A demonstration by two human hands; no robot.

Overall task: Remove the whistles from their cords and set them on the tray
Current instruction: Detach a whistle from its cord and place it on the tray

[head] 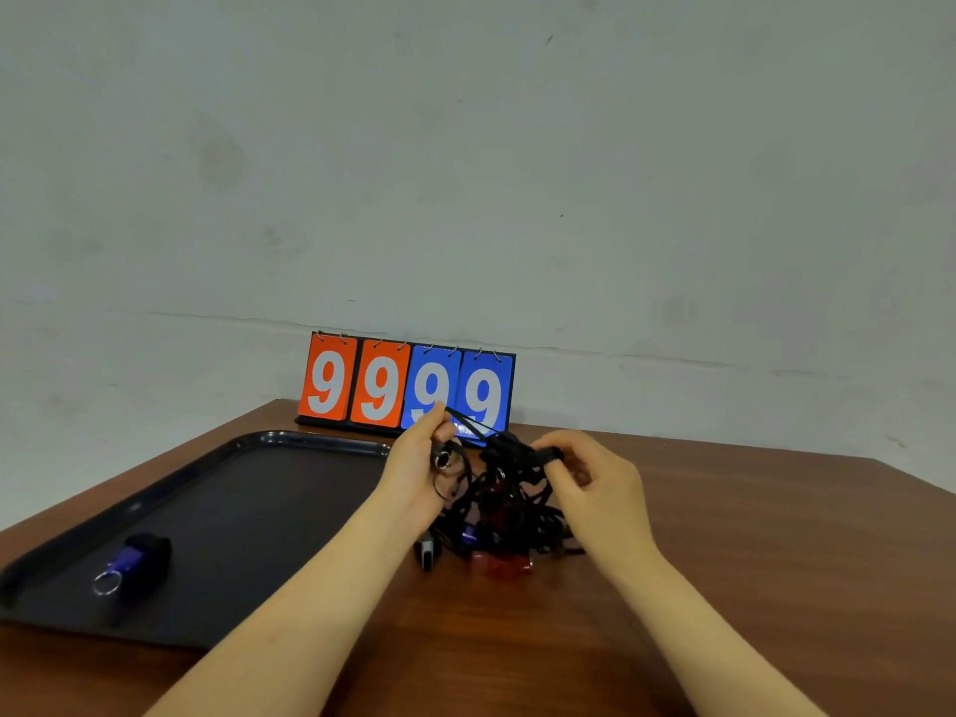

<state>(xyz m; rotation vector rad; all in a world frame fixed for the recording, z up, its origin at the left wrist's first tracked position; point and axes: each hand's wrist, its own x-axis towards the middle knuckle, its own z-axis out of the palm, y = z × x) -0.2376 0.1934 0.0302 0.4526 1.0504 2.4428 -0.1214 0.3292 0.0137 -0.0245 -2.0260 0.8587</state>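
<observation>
- The counter [724, 587] is dark reddish-brown wood, its far edge meeting a pale grey-green wall [465, 147] that is scuffed and stained.
- A flip scoreboard [407, 385] stands at the back edge against the wall: two orange cards and two blue cards, all showing 9.
- A black tray [233, 509] lies on the left part of the counter; one purple and black whistle [137, 558] with a metal ring rests on it near the front left corner.
- A tangle of black cords [496, 514] sits on the counter just right of the tray, with a red whistle [501, 565], a purple one [469, 533] and a black one [428, 552] showing among it.
- The left hand [419, 463] pinches a cord strand lifted above the tangle, a metal ring beside its fingers.
- The right hand [589, 483] pinches a black piece at the top of the tangle; whether it is a whistle or a clip is unclear.
</observation>
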